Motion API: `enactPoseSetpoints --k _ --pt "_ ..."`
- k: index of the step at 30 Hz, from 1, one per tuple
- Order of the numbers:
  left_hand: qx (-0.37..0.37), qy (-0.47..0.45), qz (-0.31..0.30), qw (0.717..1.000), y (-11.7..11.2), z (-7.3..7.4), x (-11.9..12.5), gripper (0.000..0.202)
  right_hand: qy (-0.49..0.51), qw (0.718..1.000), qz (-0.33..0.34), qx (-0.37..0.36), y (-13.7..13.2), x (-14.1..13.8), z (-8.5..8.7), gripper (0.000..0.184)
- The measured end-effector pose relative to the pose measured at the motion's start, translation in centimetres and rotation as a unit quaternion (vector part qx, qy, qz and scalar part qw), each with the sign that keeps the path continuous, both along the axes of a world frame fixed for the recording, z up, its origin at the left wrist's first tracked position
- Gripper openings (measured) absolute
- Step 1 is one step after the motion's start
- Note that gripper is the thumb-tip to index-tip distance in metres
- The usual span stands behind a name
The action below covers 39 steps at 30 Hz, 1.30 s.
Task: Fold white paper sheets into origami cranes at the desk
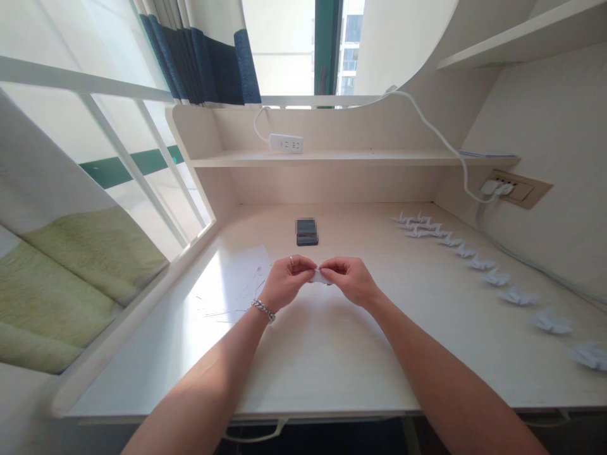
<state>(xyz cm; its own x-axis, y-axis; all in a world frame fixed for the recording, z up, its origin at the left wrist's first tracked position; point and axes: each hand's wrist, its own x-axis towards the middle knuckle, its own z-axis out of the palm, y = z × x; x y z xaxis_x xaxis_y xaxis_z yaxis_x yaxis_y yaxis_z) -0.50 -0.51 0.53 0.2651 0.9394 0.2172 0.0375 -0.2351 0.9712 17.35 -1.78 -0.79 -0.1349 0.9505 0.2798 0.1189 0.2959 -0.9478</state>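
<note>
Both hands meet over the middle of the desk, pinching a small folded piece of white paper [320, 277] between them. My left hand [286, 280], with a ring and a chain bracelet at the wrist, grips the paper's left side between thumb and fingers. On the other side my right hand [349, 278] holds the paper in a similar pinch. Most of the paper is hidden by the fingertips, so its exact fold cannot be made out. Beyond the hands lies a dark phone [306, 232], partly blurred.
White paper sheets [239, 278] lie left of my hands. Several folded paper cranes [496, 277] form a line along the right side. A power strip [286, 143] rests on the back shelf [341, 158]. A white cable [434, 129] runs to the wall socket [520, 188].
</note>
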Motion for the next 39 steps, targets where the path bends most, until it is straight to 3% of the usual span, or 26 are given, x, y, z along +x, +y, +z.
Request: enactPoseSetpoints --k 9,17,29,33,39 --pt "0.019 -0.002 0.0 1.0 0.3 -0.8 0.1 0.022 -0.017 0.999 -0.026 0.036 -0.3 -0.4 -0.1 0.019" --pt "0.059 0.016 0.006 0.998 0.4 -1.1 0.2 0.017 0.027 0.999 -0.011 0.015 -0.3 -0.7 0.2 0.018" --pt "0.06 0.021 0.031 0.997 0.5 -1.2 0.4 0.015 0.074 0.997 0.018 -0.032 0.1 -0.6 0.1 0.02" --pt "0.075 0.044 0.044 0.995 0.5 -1.2 0.3 0.014 0.04 0.998 0.027 -0.049 0.1 -0.3 0.1 0.026" --pt "0.09 0.081 0.039 0.992 0.3 -1.3 0.4 0.013 -0.114 0.993 0.011 -0.022 -0.1 -0.1 0.2 0.016"
